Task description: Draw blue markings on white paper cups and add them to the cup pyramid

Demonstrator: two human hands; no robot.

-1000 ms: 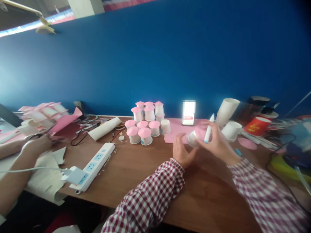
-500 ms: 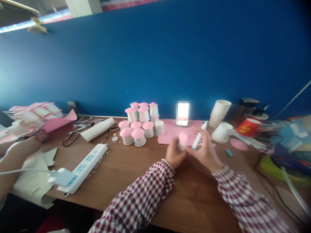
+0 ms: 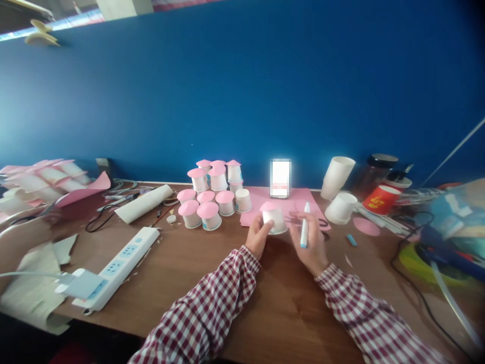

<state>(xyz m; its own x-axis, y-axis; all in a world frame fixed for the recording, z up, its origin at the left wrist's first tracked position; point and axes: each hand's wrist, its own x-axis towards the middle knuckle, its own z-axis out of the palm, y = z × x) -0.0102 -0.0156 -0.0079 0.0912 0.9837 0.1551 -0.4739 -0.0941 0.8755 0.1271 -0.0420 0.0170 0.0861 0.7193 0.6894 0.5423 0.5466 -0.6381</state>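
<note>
My left hand (image 3: 258,235) grips a small white paper cup with a pink cone top (image 3: 274,218), standing upside down on the wooden table (image 3: 212,273) at the edge of a pink sheet (image 3: 265,199). My right hand (image 3: 310,241) is closed around a white marker with a blue band (image 3: 304,225), held upright just right of the cup. A group of several finished pink-topped cups (image 3: 212,194) stands to the left, some stacked.
A white power strip (image 3: 117,263) lies at the left. A sleeve of stacked white cups (image 3: 144,203) lies on its side. A phone (image 3: 281,178) leans on the blue wall. White cups (image 3: 338,177), a red cup (image 3: 381,198) and cables sit right. Another person's arm (image 3: 18,237) is at far left.
My hands lowered the cup from the air and set it upright on the table near the pink sheet; the marker stays in my right hand. The view shifted slightly right.
</note>
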